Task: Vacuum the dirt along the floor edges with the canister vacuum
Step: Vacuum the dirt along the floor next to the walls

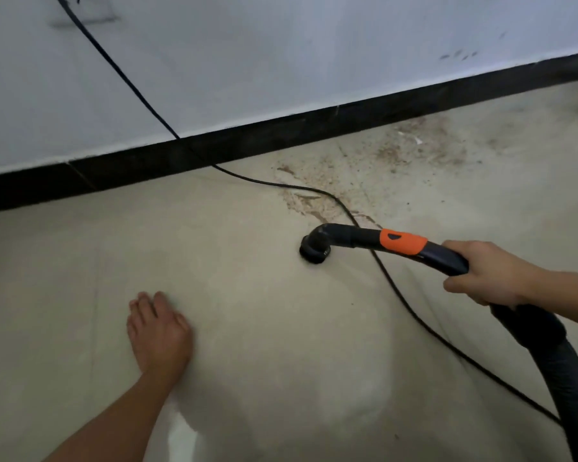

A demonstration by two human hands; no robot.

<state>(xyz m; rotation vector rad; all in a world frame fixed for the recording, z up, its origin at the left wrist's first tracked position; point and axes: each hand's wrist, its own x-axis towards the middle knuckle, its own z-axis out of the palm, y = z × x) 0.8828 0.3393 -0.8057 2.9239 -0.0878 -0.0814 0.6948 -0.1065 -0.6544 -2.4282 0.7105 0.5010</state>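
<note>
Black round nozzle (pixel 314 250) on tile (pixel 247 328) | right hand (pixel 484 275) grips wand (pixel 404 241) | left hand (pixel 161 331) flat

A scuffed white wall (pixel 281 45) meets a black baseboard (pixel 281 133).

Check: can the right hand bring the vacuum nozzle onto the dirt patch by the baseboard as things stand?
Probably yes. The right hand grips the handle, the nozzle sits just short of the dirt patch, and only the power cord lies across it.

Black round nozzle (pixel 315 249) beside brown dirt (pixel 317 203)
</note>
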